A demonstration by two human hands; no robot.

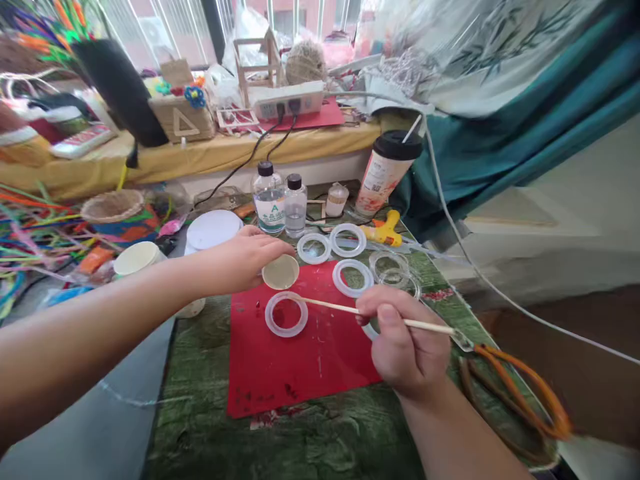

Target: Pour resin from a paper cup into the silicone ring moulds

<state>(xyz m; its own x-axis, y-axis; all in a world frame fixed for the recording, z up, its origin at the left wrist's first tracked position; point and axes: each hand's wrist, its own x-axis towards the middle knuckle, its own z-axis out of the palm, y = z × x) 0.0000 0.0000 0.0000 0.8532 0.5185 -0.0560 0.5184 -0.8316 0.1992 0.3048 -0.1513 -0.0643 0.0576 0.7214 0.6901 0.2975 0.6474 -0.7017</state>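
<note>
My left hand has its fingers closed on the rim of a small round cup, whose inside looks pale and yellowish. The cup is just above a translucent ring mould lying on a red sheet. In my right hand a thin wooden stick is pinched between thumb and fingers. Its thin tip reaches the upper right edge of that ring mould; whether it touches is hard to tell. Another ring mould sits near the sheet's upper right corner, and one more is partly hidden behind my right hand.
Further back are two more ring moulds, clear plastic rings, a bottle marked A, a smaller bottle, a yellow glue gun and a drink cup. Orange-handled scissors lie right. Colourful pipe cleaners crowd the left.
</note>
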